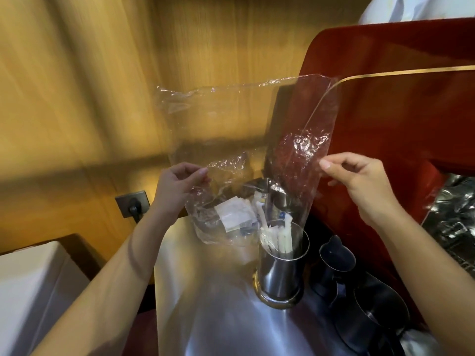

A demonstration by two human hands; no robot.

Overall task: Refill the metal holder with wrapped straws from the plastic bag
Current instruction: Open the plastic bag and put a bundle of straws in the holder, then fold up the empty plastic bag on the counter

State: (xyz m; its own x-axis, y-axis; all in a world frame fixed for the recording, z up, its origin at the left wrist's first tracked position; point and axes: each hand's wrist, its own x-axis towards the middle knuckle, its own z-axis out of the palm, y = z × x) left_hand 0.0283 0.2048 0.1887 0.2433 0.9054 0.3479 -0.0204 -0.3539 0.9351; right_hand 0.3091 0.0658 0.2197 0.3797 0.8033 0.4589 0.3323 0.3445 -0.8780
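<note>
A clear plastic bag is held up over the counter between both hands. My left hand pinches its lower left edge. At the lower right edge, my right hand pinches the film between thumb and finger. The bag looks almost empty; its crumpled lower end hangs beside the holder. The shiny metal holder stands upright on the steel counter, with several white wrapped straws standing in it. Small white packets show through the plastic behind the holder.
Two dark metal pitchers stand right of the holder. A red machine rises at the right, with a drip tray grid at its side. A wall socket sits on the wooden wall at left; a white box lies lower left.
</note>
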